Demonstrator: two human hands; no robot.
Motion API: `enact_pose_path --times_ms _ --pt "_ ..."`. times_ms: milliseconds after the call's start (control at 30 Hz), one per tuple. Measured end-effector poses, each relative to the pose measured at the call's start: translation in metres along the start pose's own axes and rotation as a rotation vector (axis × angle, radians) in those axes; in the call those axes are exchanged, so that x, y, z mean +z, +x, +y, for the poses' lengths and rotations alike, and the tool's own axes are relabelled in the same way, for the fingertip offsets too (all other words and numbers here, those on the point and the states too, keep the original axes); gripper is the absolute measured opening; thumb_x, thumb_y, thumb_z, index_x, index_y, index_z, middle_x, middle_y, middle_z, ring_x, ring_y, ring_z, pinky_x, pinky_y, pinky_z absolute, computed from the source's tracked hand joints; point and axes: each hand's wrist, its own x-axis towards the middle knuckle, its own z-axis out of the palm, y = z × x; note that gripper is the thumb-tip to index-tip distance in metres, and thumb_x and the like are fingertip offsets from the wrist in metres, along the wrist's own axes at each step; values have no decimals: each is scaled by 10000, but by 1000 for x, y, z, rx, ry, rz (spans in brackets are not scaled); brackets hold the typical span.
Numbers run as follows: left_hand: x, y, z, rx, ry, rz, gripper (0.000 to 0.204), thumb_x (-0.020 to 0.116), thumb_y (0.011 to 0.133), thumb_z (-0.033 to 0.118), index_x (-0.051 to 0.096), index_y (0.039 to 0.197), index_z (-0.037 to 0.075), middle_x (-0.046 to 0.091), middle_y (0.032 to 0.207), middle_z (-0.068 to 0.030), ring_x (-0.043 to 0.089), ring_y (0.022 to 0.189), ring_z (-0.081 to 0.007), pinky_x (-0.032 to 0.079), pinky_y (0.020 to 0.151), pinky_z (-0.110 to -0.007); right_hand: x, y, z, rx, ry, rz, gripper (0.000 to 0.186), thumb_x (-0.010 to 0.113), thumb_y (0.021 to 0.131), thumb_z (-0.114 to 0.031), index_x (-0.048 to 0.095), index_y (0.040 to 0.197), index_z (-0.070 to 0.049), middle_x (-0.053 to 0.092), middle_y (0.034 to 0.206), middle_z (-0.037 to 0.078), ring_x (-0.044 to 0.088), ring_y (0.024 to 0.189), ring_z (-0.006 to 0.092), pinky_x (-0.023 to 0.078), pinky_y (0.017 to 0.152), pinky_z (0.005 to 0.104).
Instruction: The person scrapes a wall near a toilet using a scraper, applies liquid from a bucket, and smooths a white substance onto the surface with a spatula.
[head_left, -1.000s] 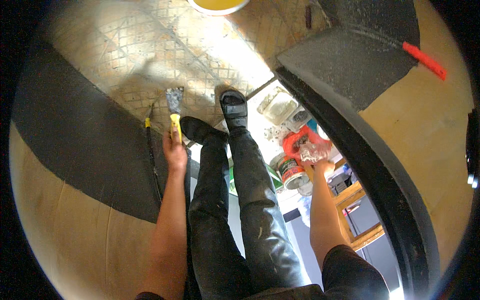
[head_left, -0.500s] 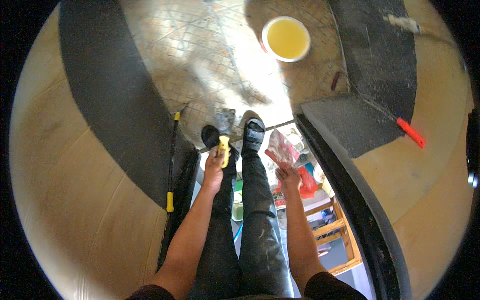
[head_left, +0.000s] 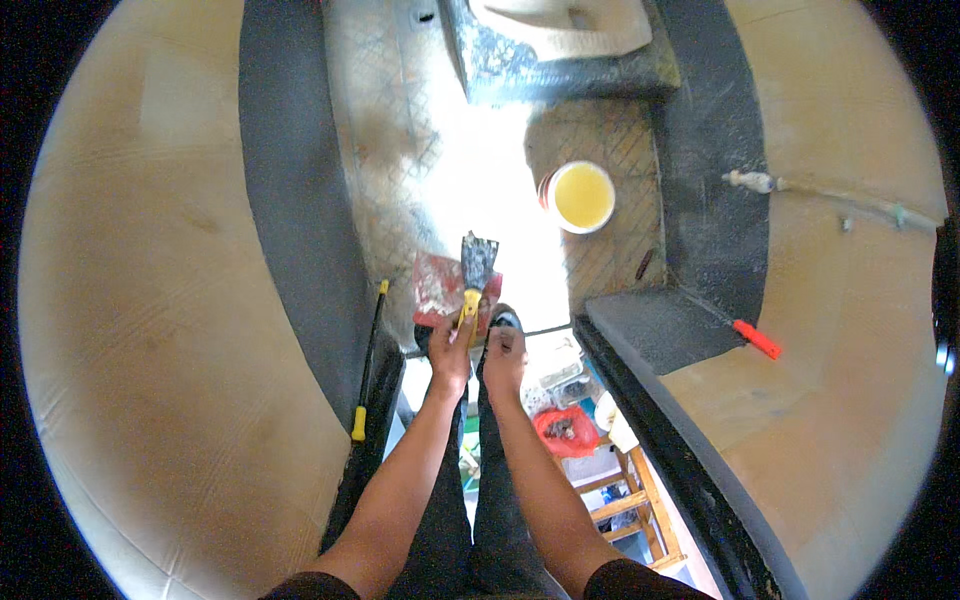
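Note:
My left hand (head_left: 450, 355) is closed on the yellow handle (head_left: 470, 306) of a putty knife, whose mottled dark blade (head_left: 478, 258) points up. Just behind the knife is a dusty red plastic bag (head_left: 437, 285), near both hands. Close on the right, my right hand (head_left: 505, 360) has curled fingers; what is in them is hidden. My feet in black sandals are partly covered by hands and bag.
Ahead are a raised squat toilet (head_left: 560, 40) and a bucket of yellow liquid (head_left: 582, 197). A black-and-yellow roller pole (head_left: 372, 360) leans left; a red-handled tool (head_left: 755, 338) lies right, below a pipe (head_left: 850, 205). A red bag (head_left: 565, 430) and wooden frame (head_left: 630, 500) are behind the sill.
The view has tilted up, bringing the toilet in. My right hand has brought the plastic bag from the right over beside the putty knife, and both hands are now close together.

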Motion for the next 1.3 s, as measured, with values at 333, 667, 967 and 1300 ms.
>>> enact_pose_path --times_ms 333,667,967,1300 --pt "-8 -37 49 415 358 -93 275 689 909 127 665 1148 -7 698 1034 -207 680 977 -350 518 854 -407 -20 -16 -106 -138 -135 89 318 793 782 -259 657 946 -22 676 950 192 653 914 405 515 823 464" --pt "-22 -73 120 545 584 -80 385 807 826 195 690 1147 17 699 1113 -212 656 1076 -363 491 962 -429 -48 -38 -126 -153 54 177 239 683 929 -219 618 974 7 648 769 125 622 678 179 512 632 361" --pt "-104 -60 61 339 696 9 168 624 907 63 669 1035 -35 685 919 -208 692 829 -337 536 726 -417 -187 -10 -22 -168 -899 -3 545 630 926 -370 520 1321 -11 689 1063 244 678 864 438 543 798 524" --pt "-165 -39 50 130 683 -113 637 591 890 28 330 1471 17 537 1369 -262 546 1256 -395 425 1047 -436 -203 -52 -51 22 -709 -178 615 610 930 -422 443 1450 -140 690 877 248 683 805 448 544 703 552"
